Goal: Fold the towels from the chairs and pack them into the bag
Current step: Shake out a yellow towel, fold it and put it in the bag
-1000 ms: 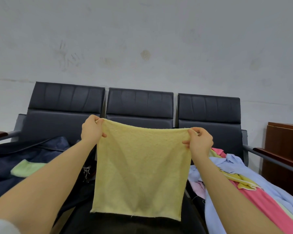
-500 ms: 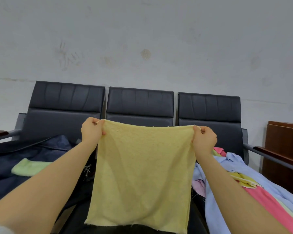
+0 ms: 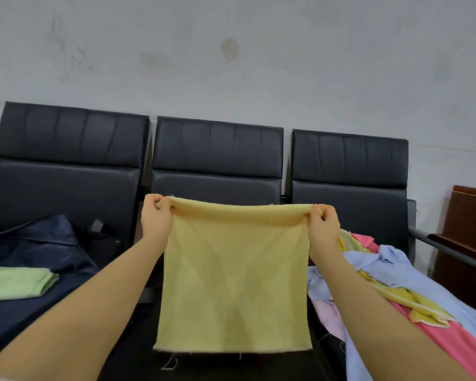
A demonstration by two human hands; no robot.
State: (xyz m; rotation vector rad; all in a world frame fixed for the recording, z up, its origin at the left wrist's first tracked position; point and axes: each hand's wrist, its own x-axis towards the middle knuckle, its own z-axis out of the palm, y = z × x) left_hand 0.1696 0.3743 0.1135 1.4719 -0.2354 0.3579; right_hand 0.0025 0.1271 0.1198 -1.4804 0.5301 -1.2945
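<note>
Hanging as a flat, near-square sheet in front of the middle chair (image 3: 217, 160): a pale yellow towel (image 3: 234, 284) of soft, nubbly terry, top edge rolled over into a thick hem, bottom edge frayed with loose threads trailing. Pinching the towel's upper left corner, left hand (image 3: 155, 218), fingers curled tight round the cloth. Gripping the upper right corner, right hand (image 3: 323, 224), thumb and fingers closed on the fabric in the same way, keeping the top edge stretched taut between the two. Extending toward the towel from below, both bare forearms.

Standing behind the towel, a row of three black chairs with smooth, leather-like padded backs, stitched into vertical panels near the top. Lying left of the towel on the left chair, a dark navy bag (image 3: 39, 248) of slick, crumpled fabric, with a folded light green towel (image 3: 17, 283) resting on it. Spilling over the chair right of the towel, a loose heap of cloths (image 3: 396, 284): light blue, pink, yellow and pale lilac, wrinkled and tangled. Sitting further right of the towel, a dark brown wooden cabinet (image 3: 470, 229) with a glossy finish. Rising behind the chairs, a grey, smudged plaster wall (image 3: 231, 64).
</note>
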